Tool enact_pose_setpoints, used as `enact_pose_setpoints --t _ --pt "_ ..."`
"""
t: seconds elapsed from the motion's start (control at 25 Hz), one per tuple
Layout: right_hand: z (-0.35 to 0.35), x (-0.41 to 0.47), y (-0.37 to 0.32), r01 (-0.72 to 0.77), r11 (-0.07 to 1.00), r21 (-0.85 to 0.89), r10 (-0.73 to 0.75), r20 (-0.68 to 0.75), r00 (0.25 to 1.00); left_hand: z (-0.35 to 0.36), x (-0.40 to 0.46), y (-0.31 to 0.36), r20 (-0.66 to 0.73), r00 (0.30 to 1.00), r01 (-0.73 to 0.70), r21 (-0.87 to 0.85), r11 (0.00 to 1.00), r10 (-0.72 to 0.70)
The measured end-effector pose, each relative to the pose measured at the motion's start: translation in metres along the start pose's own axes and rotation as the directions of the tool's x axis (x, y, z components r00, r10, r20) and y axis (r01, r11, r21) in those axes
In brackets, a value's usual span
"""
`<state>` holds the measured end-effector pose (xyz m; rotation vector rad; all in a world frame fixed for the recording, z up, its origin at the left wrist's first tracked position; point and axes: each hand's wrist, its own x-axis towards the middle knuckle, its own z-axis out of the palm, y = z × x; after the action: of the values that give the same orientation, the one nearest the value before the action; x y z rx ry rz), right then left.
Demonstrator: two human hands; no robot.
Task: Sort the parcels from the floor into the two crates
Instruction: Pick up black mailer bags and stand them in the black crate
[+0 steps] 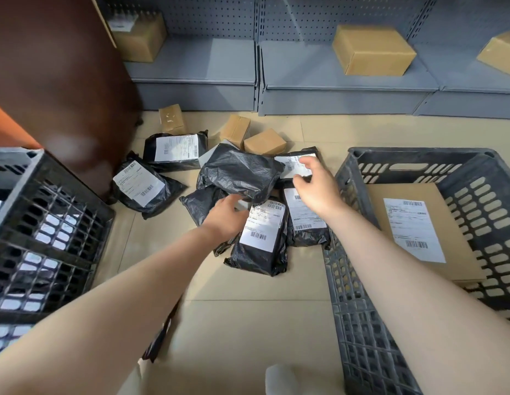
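Several black plastic parcels with white labels lie heaped on the tiled floor, with small cardboard boxes (264,141) behind them. My left hand (224,216) reaches under the edge of a crumpled black parcel (239,172) lying label-down on top of the heap; its fingertips are hidden beneath it. My right hand (315,185) hovers with loosely curved fingers over a labelled black parcel (293,163) and holds nothing. A grey crate (359,295) on the right holds a flat cardboard parcel (419,232). A black crate (48,223) stands on the left with labelled parcels inside.
A brown cabinet (62,95) rises at the back left. Grey shelving (333,72) along the back carries cardboard boxes (372,49). Two more black parcels (142,186) lie near the cabinet. Bare tile lies in front of the heap between the crates.
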<state>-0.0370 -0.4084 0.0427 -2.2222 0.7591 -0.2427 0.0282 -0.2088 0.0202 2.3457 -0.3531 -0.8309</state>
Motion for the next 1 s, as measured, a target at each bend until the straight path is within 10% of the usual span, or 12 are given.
enact_pose_setpoints --t 0.84,1.0 --pt "0.141 0.021 0.02 -0.12 0.983 -0.139 0.164 0.37 0.914 -0.026 0.048 -0.055 0.005 0.99 0.139 -0.12 0.983 -0.14" --pt "0.136 0.023 0.02 0.088 0.858 -0.507 0.126 0.373 0.919 -0.025 0.048 -0.056 0.01 0.989 0.145 -0.123 0.982 -0.145"
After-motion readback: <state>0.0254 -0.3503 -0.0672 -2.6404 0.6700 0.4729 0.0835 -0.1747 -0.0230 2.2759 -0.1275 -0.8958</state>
